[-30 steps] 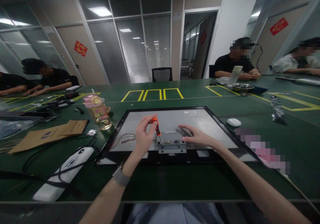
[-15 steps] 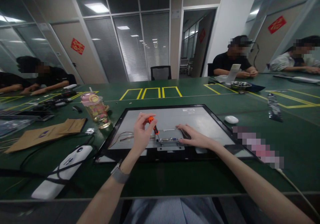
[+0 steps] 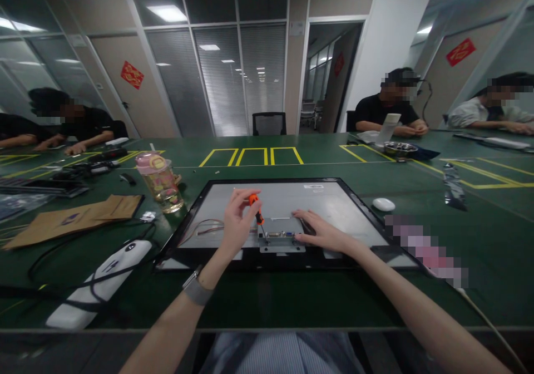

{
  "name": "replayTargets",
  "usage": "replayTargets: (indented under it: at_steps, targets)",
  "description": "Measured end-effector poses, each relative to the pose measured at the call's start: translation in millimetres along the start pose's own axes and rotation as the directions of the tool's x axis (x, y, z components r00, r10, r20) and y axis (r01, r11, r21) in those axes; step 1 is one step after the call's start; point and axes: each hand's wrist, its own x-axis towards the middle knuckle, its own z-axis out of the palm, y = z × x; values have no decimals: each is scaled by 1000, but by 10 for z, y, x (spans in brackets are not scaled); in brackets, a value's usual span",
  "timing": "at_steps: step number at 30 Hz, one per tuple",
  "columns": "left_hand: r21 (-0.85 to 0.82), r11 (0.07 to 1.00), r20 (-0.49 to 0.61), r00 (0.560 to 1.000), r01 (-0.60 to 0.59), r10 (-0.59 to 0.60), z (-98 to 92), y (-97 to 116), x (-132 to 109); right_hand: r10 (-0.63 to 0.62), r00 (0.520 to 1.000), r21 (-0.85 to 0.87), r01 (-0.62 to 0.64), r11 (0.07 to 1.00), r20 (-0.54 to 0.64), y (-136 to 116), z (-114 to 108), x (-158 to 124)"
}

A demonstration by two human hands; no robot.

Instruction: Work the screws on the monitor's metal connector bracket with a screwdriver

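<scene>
A monitor (image 3: pixel 334 201) lies face down on the green table, its grey metal back up inside a black frame. My left hand (image 3: pixel 236 224) pinches an orange-handled screwdriver (image 3: pixel 257 213), held nearly upright with its tip on the left end of a small metal connector bracket (image 3: pixel 281 240) near the monitor's front edge. My right hand (image 3: pixel 321 230) lies flat, fingers stretched, on the metal back just right of the bracket. Thin coloured wires (image 3: pixel 206 228) run across the panel to the left of my left hand.
A pink-lidded bottle (image 3: pixel 161 182) stands left of the monitor, beside brown paper envelopes (image 3: pixel 75 218). A white device wrapped in black cable (image 3: pixel 98 282) lies front left. A white mouse (image 3: pixel 382 203) sits to the right. Several other people sit at the table's far sides.
Both hands keep their places on the screwdriver and the panel. The view has shifted slightly.
</scene>
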Motion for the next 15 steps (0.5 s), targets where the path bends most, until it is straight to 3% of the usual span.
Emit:
replayTargets:
  at_steps: [7,12,15]
  targets:
    - [-95,993,50,996,73,-69,29,31,-20,12,1000,-6,-12,1000,-8,-64,-27,-6]
    - [19,1000,-29,999,16,-15,8,14,-1,34,999,3,-34,999,10,-81,-40,-17]
    - [22,999,-15,999,45,-45,-16,27,16,45,999,8,-45,999,20,-90,-50,-26]
